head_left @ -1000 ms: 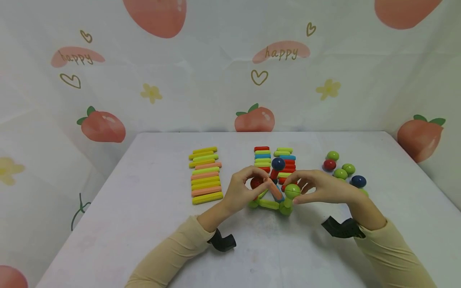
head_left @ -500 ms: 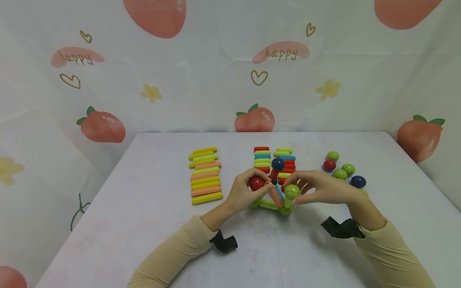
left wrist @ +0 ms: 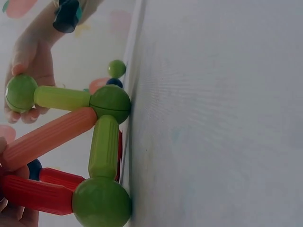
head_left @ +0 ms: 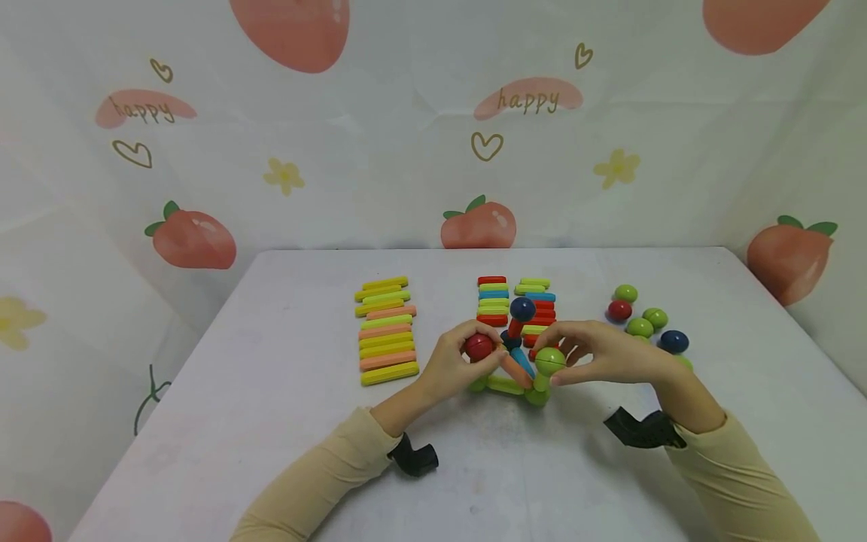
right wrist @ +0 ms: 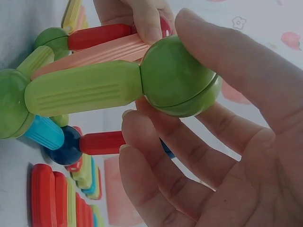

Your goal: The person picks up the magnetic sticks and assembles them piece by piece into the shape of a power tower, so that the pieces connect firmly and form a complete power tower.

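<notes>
A small frame of sticks and balls [head_left: 515, 373] stands mid-table. My left hand [head_left: 484, 342] grips a red ball [head_left: 479, 346] at the upper end of a salmon stick [head_left: 518, 370]. In the right wrist view its fingers [right wrist: 142, 21] pinch where the salmon stick [right wrist: 90, 54] meets a red stick [right wrist: 97, 35]. My right hand [head_left: 558, 360] pinches the top green ball [head_left: 550, 360], held between thumb and fingers [right wrist: 199, 52] on an upright green stick [right wrist: 83, 87]. A dark blue ball [head_left: 522, 308] tops a red stick behind. Green base balls [left wrist: 110, 103] rest on the table.
A row of yellow, green and salmon sticks [head_left: 386, 330] lies to the left. Red, green and blue sticks [head_left: 494, 301] are stacked behind the frame. Several loose balls [head_left: 640, 320] sit at the right. The white table [head_left: 271, 421] ends at a printed cloth backdrop.
My left hand has shifted slightly left and turned, so the red ball shows more and the salmon stick's upper end now reaches it. The right hand has stayed on the green ball.
</notes>
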`<state>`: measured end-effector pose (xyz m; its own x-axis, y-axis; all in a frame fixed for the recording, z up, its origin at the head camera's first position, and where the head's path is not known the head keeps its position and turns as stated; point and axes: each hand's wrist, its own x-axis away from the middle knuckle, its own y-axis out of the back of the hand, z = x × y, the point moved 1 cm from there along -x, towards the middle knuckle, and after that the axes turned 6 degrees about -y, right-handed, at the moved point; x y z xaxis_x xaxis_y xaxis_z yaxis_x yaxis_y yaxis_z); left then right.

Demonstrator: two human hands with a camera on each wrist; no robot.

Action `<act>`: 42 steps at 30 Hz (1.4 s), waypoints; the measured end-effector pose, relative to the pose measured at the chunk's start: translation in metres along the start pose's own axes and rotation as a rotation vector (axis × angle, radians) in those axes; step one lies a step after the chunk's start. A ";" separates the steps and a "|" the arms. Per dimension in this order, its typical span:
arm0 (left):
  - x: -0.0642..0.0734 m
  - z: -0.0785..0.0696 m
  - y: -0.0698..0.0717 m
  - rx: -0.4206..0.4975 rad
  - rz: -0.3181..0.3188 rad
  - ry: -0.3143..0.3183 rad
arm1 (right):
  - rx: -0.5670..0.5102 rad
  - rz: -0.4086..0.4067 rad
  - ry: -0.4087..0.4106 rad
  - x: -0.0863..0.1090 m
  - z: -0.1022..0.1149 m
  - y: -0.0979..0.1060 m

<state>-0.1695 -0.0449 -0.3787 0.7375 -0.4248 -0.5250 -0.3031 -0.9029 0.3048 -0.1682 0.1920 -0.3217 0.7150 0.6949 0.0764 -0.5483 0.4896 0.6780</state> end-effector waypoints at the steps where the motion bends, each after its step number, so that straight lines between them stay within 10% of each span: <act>1: 0.000 0.000 0.001 -0.002 0.007 0.004 | -0.002 0.002 -0.001 0.000 0.000 0.000; 25: 0.010 -0.011 0.017 -0.170 0.262 -0.061 | -0.037 0.023 0.001 -0.003 -0.002 -0.004; 42: 0.012 -0.019 0.023 -0.187 0.237 0.076 | -0.055 0.006 0.044 -0.009 -0.004 -0.009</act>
<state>-0.1560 -0.0692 -0.3625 0.7043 -0.6100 -0.3632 -0.3611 -0.7482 0.5565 -0.1711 0.1831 -0.3316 0.6928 0.7196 0.0470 -0.5761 0.5130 0.6364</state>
